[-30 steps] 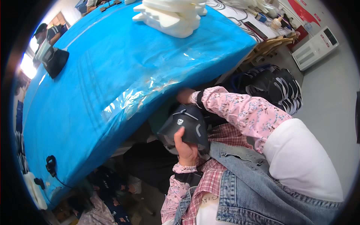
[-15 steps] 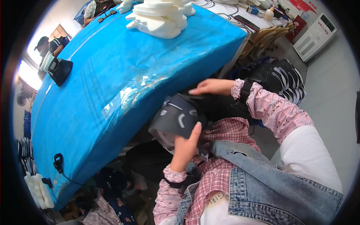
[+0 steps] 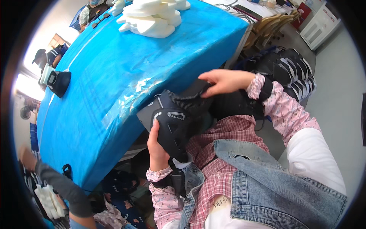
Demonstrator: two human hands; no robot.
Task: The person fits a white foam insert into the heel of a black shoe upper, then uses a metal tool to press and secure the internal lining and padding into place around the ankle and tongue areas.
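A black and dark grey fabric piece (image 3: 169, 129) with pale grey curved marks is held over my lap, beside the table's near edge. I cannot tell its exact kind. My left hand (image 3: 157, 149) grips its near left side, with the thumb on top. At its far side my right hand (image 3: 227, 82) pinches a black ribbed flap (image 3: 190, 95) between thumb and fingers. A scrap of white lining shows at the piece's lower end.
A blue-covered table (image 3: 103, 76) bears stacked white foam pieces (image 3: 148, 21) and a black piece with foam (image 3: 59, 82). Black pieces with white edges (image 3: 293, 72) are piled at right. A co-worker's sleeved arm (image 3: 65, 187) reaches in at lower left. Other people are beyond the table.
The fabric piece has turned in my left hand, which has shifted left. My right hand has closed on the ribbed flap. A co-worker's arm has come in at the lower left.
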